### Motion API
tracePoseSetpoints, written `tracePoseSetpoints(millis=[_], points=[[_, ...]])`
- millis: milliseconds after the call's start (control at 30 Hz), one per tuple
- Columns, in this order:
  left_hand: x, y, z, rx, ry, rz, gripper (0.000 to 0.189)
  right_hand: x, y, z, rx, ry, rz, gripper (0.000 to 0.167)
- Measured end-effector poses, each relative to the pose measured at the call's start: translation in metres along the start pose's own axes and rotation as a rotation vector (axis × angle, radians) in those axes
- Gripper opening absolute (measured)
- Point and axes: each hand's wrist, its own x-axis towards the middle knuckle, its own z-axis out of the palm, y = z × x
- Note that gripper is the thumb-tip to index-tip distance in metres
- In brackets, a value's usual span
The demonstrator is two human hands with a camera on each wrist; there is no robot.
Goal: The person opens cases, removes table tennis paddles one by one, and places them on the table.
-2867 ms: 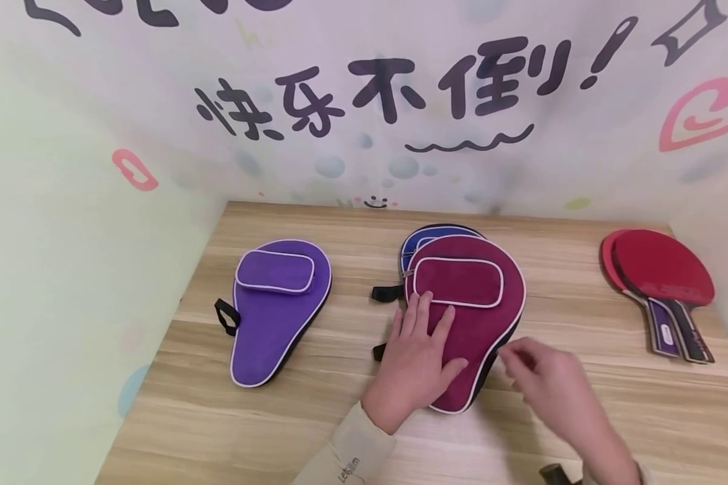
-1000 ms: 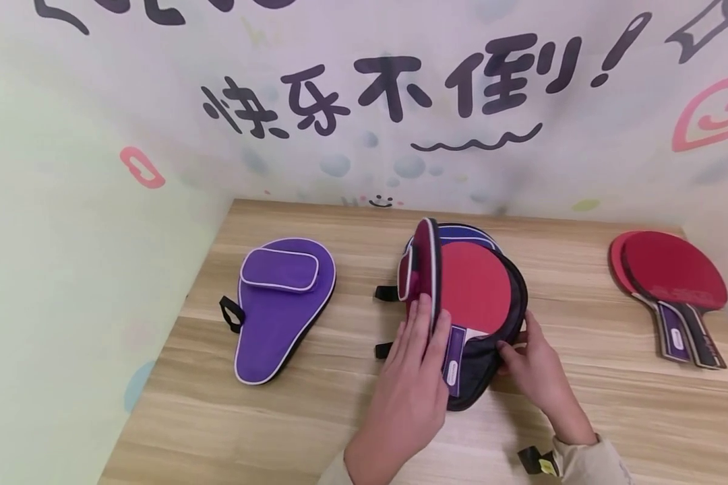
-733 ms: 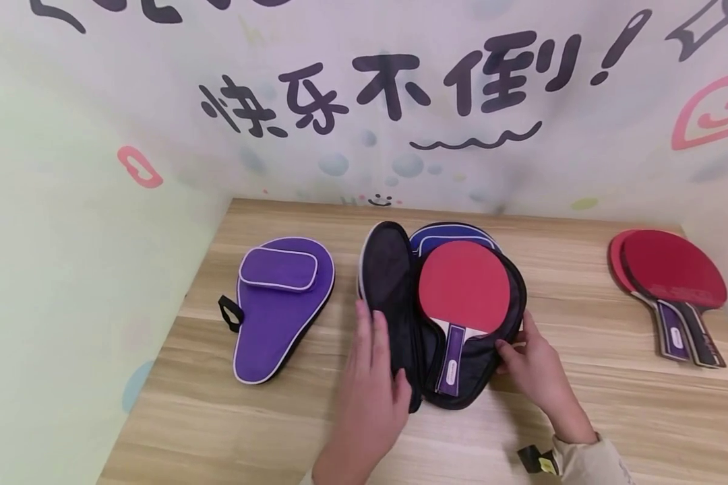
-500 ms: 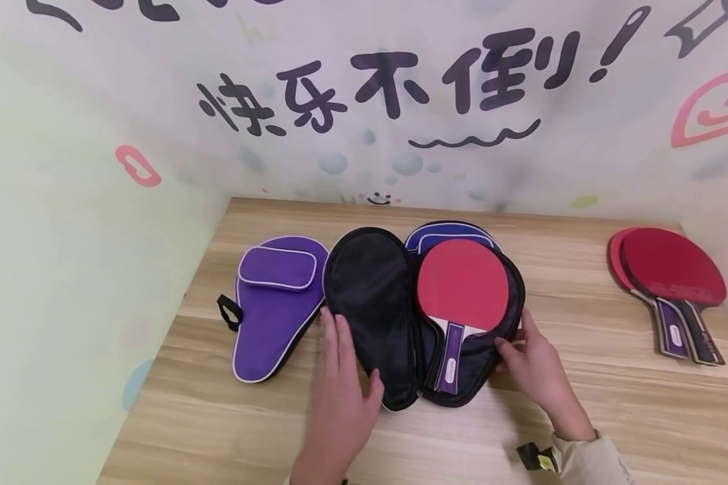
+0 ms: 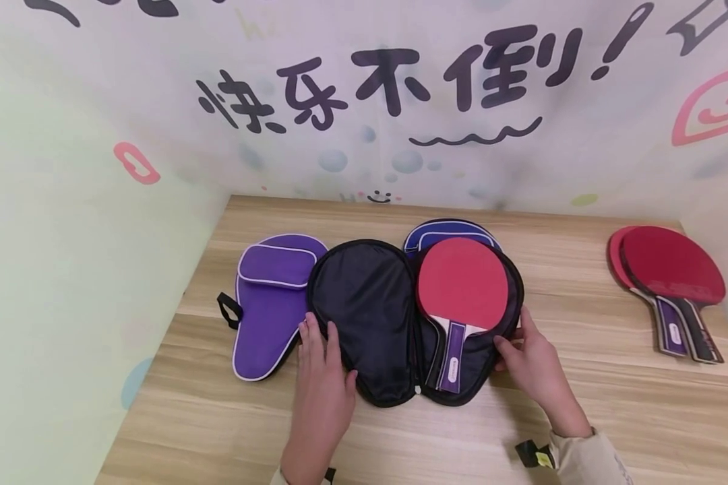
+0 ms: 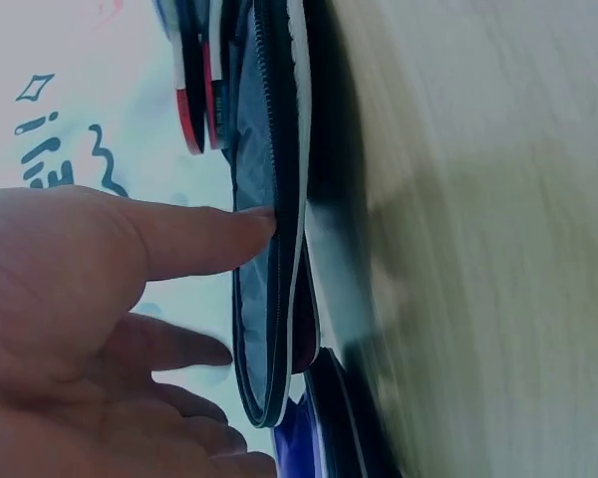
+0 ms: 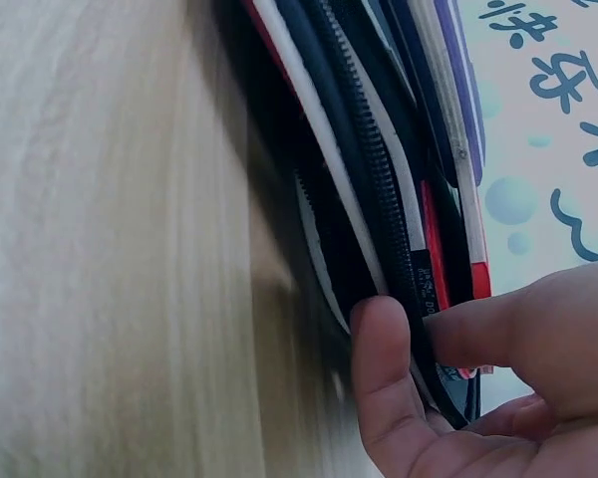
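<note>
A dark red table tennis paddle case lies unfolded, its black-lined lid spread to the left. In its right half rests a red paddle with a purple handle; a second paddle's edge shows under it in the right wrist view. My left hand has its fingers extended along the lid's lower left edge, thumb touching the zipper rim in the left wrist view. My right hand pinches the right rim of the case between thumb and finger, seen close in the right wrist view at the zipper.
A purple case with a black loop lies at the left, partly overlapped by the lid. Behind the unfolded case is a blue case. Two overlapping red paddles lie at the right. A printed wall stands behind the wooden table.
The dark red case, closed at first, has been unfolded: its lid swung left with my left hand and now lies flat, revealing the paddle. My right hand has taken hold of the right rim.
</note>
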Motion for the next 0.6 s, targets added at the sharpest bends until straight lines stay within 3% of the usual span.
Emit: tracePoseSetpoints(millis=[200, 367, 600], points=[[0.002, 0.003, 0.004, 0.06, 0.02, 0.078, 0.079, 0.001, 0.001, 0.001, -0.003, 0.006, 0.021, 0.082], [0.005, 0.008, 0.008, 0.039, -0.004, 0.167, 0.075, -0.004, 0.0, -0.002, -0.042, 0.022, 0.025, 0.079], [0.009, 0.01, 0.015, -0.003, -0.097, 0.342, 0.076, -0.028, -0.016, 0.0, -0.119, 0.214, -0.097, 0.058]])
